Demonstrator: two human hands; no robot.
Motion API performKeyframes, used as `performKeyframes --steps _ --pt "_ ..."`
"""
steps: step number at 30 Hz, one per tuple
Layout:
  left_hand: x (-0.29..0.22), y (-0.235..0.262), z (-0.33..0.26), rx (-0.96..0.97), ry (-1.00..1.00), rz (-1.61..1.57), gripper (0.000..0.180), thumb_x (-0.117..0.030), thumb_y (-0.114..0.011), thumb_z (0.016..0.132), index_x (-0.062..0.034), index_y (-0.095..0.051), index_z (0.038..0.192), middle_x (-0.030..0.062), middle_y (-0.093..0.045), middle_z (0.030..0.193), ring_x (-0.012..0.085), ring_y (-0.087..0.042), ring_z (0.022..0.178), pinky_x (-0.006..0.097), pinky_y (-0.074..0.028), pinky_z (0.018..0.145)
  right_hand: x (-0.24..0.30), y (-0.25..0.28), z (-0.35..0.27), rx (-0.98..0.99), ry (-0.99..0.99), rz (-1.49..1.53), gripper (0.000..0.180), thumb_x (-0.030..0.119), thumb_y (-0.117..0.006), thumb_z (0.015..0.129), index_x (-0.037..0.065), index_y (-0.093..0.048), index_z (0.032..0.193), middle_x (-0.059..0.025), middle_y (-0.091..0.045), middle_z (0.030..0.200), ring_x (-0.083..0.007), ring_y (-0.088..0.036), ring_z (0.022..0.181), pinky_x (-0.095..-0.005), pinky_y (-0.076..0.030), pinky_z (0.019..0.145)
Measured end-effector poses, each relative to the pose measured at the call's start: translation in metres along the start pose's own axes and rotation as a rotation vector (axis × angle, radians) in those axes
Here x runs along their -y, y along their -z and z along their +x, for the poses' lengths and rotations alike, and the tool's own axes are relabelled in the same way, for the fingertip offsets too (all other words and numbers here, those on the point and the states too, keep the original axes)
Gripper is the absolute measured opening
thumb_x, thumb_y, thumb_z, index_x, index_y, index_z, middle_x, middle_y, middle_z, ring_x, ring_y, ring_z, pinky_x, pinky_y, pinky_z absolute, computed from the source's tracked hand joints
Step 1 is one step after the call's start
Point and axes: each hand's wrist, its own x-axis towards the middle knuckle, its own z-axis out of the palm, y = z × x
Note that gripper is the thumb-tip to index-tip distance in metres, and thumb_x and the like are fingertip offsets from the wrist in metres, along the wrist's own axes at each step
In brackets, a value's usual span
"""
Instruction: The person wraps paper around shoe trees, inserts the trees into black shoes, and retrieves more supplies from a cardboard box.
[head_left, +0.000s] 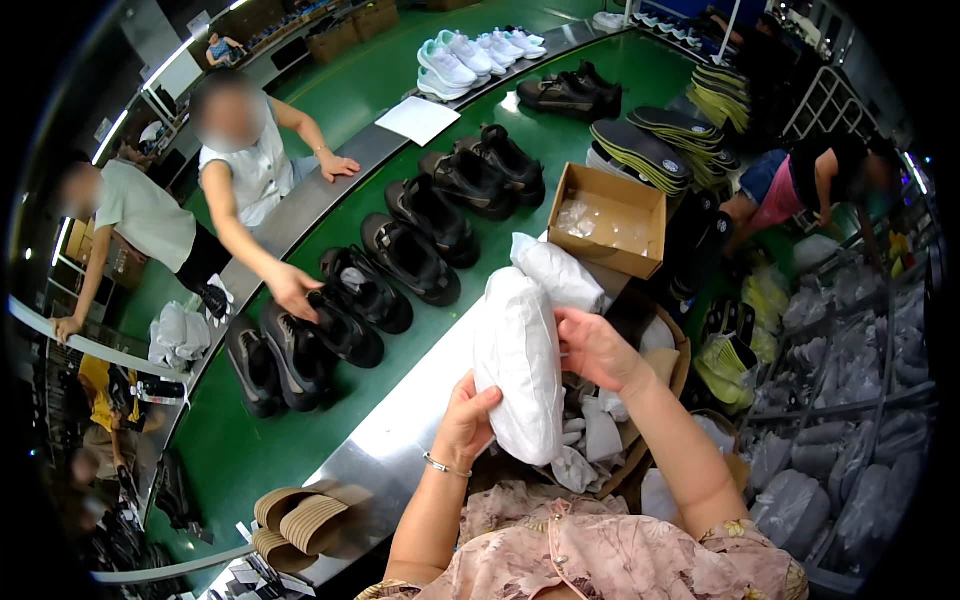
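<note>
Between my two hands is a long, rounded white paper bundle (pixel 518 365), held upright and slightly tilted over the metal edge of the green bench. My left hand (pixel 466 420) grips its lower left side, thumb in front. The fingers of my right hand (pixel 597 350) hold its right edge. Just behind it lies a second white paper bundle (pixel 565 275). Below my right hand stands a carton (pixel 683 365) with crumpled white paper pieces (pixel 600 435), partly hidden by my forearm.
Several dark shoes (pixel 408 258) line the green belt (pixel 440 330); a co-worker's hand (pixel 293 290) touches one. A small cardboard box (pixel 637 255) with clear packets stands at the right, near stacked insoles (pixel 640 155). Brown corrugated pieces (pixel 310 522) lie at lower left. Racks (pixel 850 400) hold bagged items.
</note>
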Motion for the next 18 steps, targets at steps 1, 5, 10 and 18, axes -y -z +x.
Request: performKeyframes --steps 1,5,10,18 --pt "0.002 -0.001 -0.001 0.026 -0.010 0.029 0.070 -0.030 -0.072 0.075 0.0035 -0.040 0.128 0.0149 -0.056 0.119 0.0251 -0.057 0.106 0.038 -0.045 0.093 -0.001 -0.005 0.002 -0.003 0.006 -0.024 0.051 0.025 -0.066 0.083 -0.001 -0.045 0.121 -0.0070 -0.059 0.104 -0.0152 -0.058 0.095 -0.0301 -0.047 0.084" --pt "-0.002 -0.004 -0.002 0.139 0.001 -0.223 0.079 -0.057 -0.053 0.082 0.0017 -0.037 0.132 0.0173 -0.049 0.128 0.0281 -0.049 0.117 0.043 -0.036 0.100 -0.008 -0.007 -0.003 0.039 -0.032 0.043 0.036 0.016 -0.064 0.083 -0.001 -0.051 0.113 -0.0070 -0.061 0.101 -0.0131 -0.060 0.091 -0.0267 -0.048 0.082" --pt "-0.002 -0.008 0.006 0.081 0.037 -0.220 0.070 -0.052 -0.054 0.084 0.0011 -0.041 0.128 0.0133 -0.053 0.123 0.0238 -0.053 0.111 0.038 -0.042 0.096 -0.021 0.001 -0.008 0.103 -0.033 0.056 0.038 0.014 -0.065 0.081 -0.002 -0.050 0.112 -0.0087 -0.060 0.103 -0.0140 -0.060 0.093 -0.0277 -0.049 0.083" --pt "0.000 -0.006 0.015 0.179 0.299 -0.300 0.062 -0.057 -0.048 0.085 -0.0022 -0.053 0.113 0.0084 -0.063 0.094 0.0148 -0.058 0.076 0.028 -0.047 0.063 -0.026 0.017 -0.011 0.000 -0.031 0.137 0.029 0.022 -0.054 0.089 -0.001 -0.053 0.108 -0.0073 -0.061 0.101 -0.0118 -0.060 0.090 -0.0258 -0.049 0.081"
